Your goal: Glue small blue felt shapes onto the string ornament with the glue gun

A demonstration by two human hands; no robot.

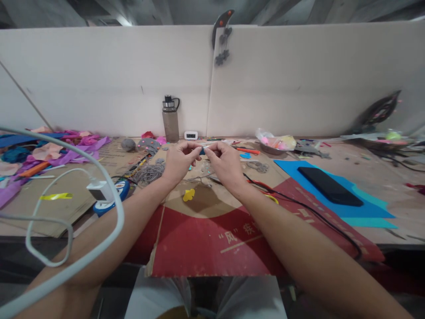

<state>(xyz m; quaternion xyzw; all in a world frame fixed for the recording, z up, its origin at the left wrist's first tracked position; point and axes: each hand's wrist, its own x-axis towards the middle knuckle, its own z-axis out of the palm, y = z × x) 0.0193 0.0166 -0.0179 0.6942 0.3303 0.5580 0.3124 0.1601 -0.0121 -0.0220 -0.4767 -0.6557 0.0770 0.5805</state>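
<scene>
My left hand (182,160) and my right hand (224,163) meet over the middle of the table, fingers closed in a pinch. Between their fingertips is a small dark blue piece (202,151), mostly hidden, too small to tell its kind. Below them a yellow flower-shaped cutout (188,195) lies on the cardboard sheet (206,243). Grey cord (149,173) is heaped beside my left wrist. Red-and-yellow-handled scissors (270,197) lie partly hidden behind my right forearm.
A white cable (117,208) loops across the left foreground. A bottle (171,122) and small clock (191,135) stand by the partition. At right, a black phone (328,185) lies on blue sheets (288,170). A bowl (274,149) holds bagged items. Colored scraps (49,153) pile up left.
</scene>
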